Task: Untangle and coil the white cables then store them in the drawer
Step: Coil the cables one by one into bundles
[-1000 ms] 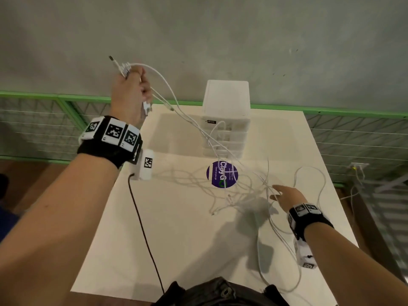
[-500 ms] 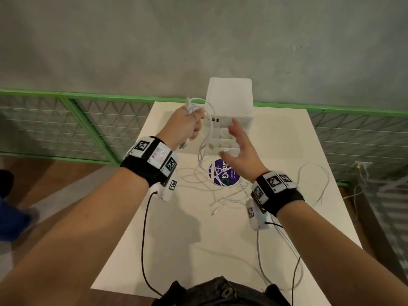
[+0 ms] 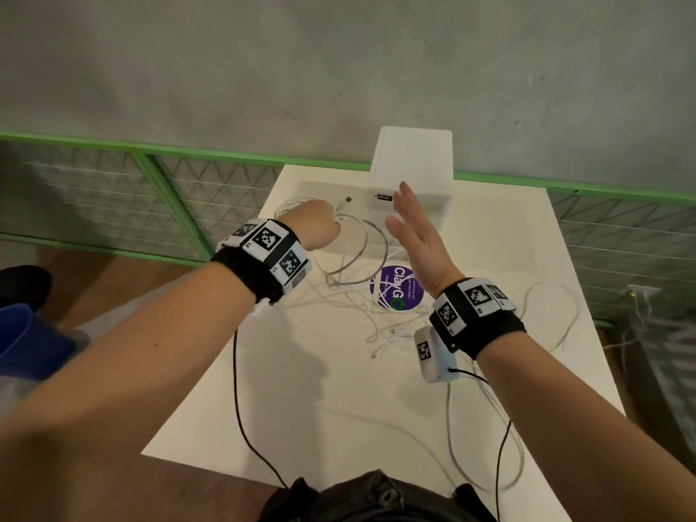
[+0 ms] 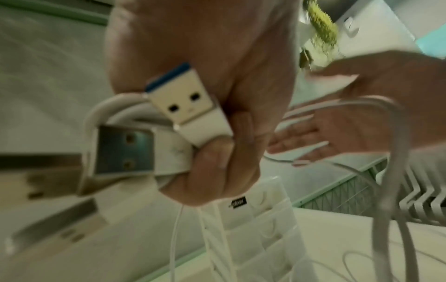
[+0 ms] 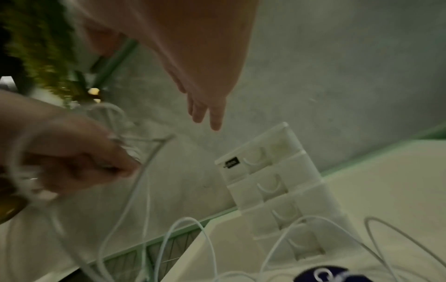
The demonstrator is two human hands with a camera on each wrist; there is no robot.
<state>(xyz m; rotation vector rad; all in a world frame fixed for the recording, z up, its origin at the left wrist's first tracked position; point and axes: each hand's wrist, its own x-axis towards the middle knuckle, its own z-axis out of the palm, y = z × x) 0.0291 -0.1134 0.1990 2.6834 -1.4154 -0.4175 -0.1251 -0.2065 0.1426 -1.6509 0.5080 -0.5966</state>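
Mostly the white cables (image 3: 380, 318) lie tangled on the surface (image 3: 320, 389) before the drawer box (image 3: 412, 171). Several strands rise to the left hand (image 3: 316, 229), which grips their plugs (image 4: 185, 106) in a fist. Beside it, the right hand (image 3: 416, 235) hovers, fingers straight, holding nothing.

light: soft, even, coming from above, table (image 3: 489, 280) looking bright | shadows: arms casting grey shadows on the table | head view: mostly sharp, lines bending at the edges | left wrist view: motion blur smearing the right side, USB plugs (image 4: 185, 103) staying fairly sharp | right wrist view: dim, greenish, blurring all over
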